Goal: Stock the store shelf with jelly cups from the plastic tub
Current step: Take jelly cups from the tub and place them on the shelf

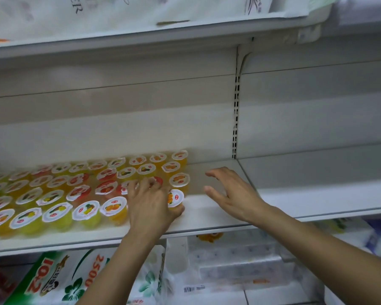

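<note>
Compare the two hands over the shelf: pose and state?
The left hand lies on the rows of foil-lidded jelly cups, fingers curled, thumb against an orange-lidded cup. The right hand is spread, holding nothing, over the bare white metal shelf beside them. Both reach in from below, bare.

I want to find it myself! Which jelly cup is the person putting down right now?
Look at the white middle shelf, where rows of jelly cups fill the left part. Go to the right end of the front row, where the left hand lies. The jelly cup under its thumb side is the one: orange fruit on its lid, half covered by the hand, with only bare shelf to its right.
</note>
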A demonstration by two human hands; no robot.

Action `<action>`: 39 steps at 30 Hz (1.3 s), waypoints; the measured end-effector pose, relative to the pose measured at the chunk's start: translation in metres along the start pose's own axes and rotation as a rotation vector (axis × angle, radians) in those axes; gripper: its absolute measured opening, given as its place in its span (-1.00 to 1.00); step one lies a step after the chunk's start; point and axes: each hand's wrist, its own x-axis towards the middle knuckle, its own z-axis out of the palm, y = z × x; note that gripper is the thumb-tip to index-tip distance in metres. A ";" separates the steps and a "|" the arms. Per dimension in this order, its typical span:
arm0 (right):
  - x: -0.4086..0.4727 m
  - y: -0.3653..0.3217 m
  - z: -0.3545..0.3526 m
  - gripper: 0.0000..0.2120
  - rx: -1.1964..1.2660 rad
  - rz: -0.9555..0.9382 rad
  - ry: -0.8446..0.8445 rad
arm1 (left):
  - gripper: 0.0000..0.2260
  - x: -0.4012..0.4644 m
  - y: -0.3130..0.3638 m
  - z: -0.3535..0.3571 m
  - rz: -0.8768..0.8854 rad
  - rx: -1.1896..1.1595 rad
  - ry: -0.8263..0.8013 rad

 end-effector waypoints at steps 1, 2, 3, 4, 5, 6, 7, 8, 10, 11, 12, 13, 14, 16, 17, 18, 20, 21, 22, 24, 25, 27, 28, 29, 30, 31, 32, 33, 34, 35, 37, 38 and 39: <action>-0.003 0.001 -0.002 -0.57 -0.002 -0.005 0.004 | -0.46 0.000 0.001 0.000 -0.007 0.007 -0.012; -0.006 0.004 -0.004 -0.57 -0.006 -0.007 0.007 | -0.44 -0.001 0.003 0.000 -0.013 0.009 -0.017; -0.010 0.006 -0.007 -0.57 -0.010 -0.009 0.010 | -0.43 -0.003 0.004 -0.001 -0.017 0.003 -0.011; -0.015 0.009 -0.009 -0.58 -0.011 -0.009 0.013 | -0.42 -0.005 0.006 -0.003 -0.021 -0.016 0.009; -0.019 0.013 -0.012 -0.60 -0.012 -0.011 0.015 | -0.41 -0.008 0.009 -0.005 -0.022 -0.055 0.046; -0.025 0.017 -0.014 -0.62 -0.014 -0.010 0.018 | -0.41 -0.011 0.013 -0.008 -0.020 -0.112 0.091; -0.030 0.022 -0.015 -0.64 -0.018 -0.007 0.023 | -0.43 -0.015 0.019 -0.011 -0.010 -0.172 0.130; -0.037 0.027 -0.017 -0.66 -0.021 -0.002 0.031 | -0.44 -0.020 0.028 -0.015 0.012 -0.222 0.160; -0.052 0.037 -0.020 -0.69 -0.024 0.014 0.043 | -0.47 -0.030 0.051 -0.020 0.072 -0.316 0.187; -0.061 0.041 -0.023 -0.70 -0.023 0.021 0.047 | -0.49 -0.035 0.064 -0.021 0.099 -0.365 0.186; -0.070 0.046 -0.026 -0.71 -0.025 0.025 0.050 | -0.51 -0.039 0.078 -0.020 0.127 -0.412 0.178; -0.080 0.052 -0.030 -0.72 -0.027 0.028 0.055 | -0.53 -0.044 0.092 -0.019 0.158 -0.461 0.164; -0.091 0.060 -0.034 -0.72 -0.026 0.036 0.057 | -0.55 -0.049 0.107 -0.016 0.190 -0.513 0.141; -0.116 0.078 -0.047 -0.74 -0.032 0.061 0.055 | -0.54 -0.059 0.140 -0.010 0.243 -0.593 0.072; -0.130 0.088 -0.053 -0.74 -0.046 0.085 0.051 | -0.54 -0.064 0.157 -0.007 0.267 -0.618 0.033; -0.146 0.098 -0.060 -0.75 -0.062 0.120 0.047 | -0.54 -0.069 0.175 -0.004 0.292 -0.643 -0.005; -0.180 0.119 -0.073 -0.76 -0.087 0.205 0.054 | -0.54 -0.082 0.212 0.003 0.346 -0.692 -0.075; -0.199 0.129 -0.079 -0.76 -0.093 0.248 0.048 | -0.54 -0.089 0.232 0.006 0.367 -0.705 -0.117; -0.218 0.139 -0.084 -0.75 -0.094 0.293 0.030 | -0.54 -0.098 0.250 0.009 0.380 -0.720 -0.165; -0.253 0.163 -0.094 -0.74 -0.094 0.382 -0.016 | -0.55 -0.115 0.284 0.015 0.401 -0.768 -0.263; -0.274 0.177 -0.101 -0.74 -0.099 0.435 -0.033 | -0.55 -0.124 0.304 0.018 0.417 -0.781 -0.311; -0.301 0.203 -0.110 -0.74 -0.126 0.528 -0.061 | -0.54 -0.137 0.328 0.026 0.433 -0.785 -0.392; -0.317 0.216 -0.116 -0.73 -0.144 0.577 -0.082 | -0.53 -0.143 0.342 0.030 0.441 -0.789 -0.434; -0.334 0.230 -0.121 -0.72 -0.160 0.626 -0.107 | -0.53 -0.149 0.357 0.035 0.445 -0.791 -0.479; -0.349 0.242 -0.125 -0.71 -0.178 0.676 -0.143 | -0.52 -0.155 0.369 0.040 0.444 -0.790 -0.529; -0.364 0.252 -0.126 -0.69 -0.198 0.713 -0.186 | -0.52 -0.160 0.381 0.046 0.442 -0.783 -0.585; -0.378 0.261 -0.128 -0.67 -0.216 0.743 -0.233 | -0.52 -0.165 0.391 0.051 0.443 -0.764 -0.639; -0.390 0.268 -0.128 -0.64 -0.232 0.765 -0.277 | -0.51 -0.168 0.400 0.056 0.444 -0.737 -0.693; -0.399 0.273 -0.127 -0.60 -0.253 0.781 -0.318 | -0.49 -0.171 0.409 0.063 0.445 -0.708 -0.744; -0.407 0.278 -0.127 -0.58 -0.284 0.786 -0.356 | -0.47 -0.173 0.417 0.069 0.441 -0.682 -0.795; -0.415 0.287 -0.125 -0.54 -0.370 0.757 -0.423 | -0.45 -0.174 0.432 0.083 0.394 -0.665 -0.891; -0.417 0.291 -0.122 -0.52 -0.414 0.737 -0.449 | -0.43 -0.174 0.440 0.090 0.348 -0.675 -0.942; -0.417 0.294 -0.120 -0.49 -0.459 0.711 -0.456 | -0.41 -0.174 0.448 0.098 0.295 -0.691 -0.990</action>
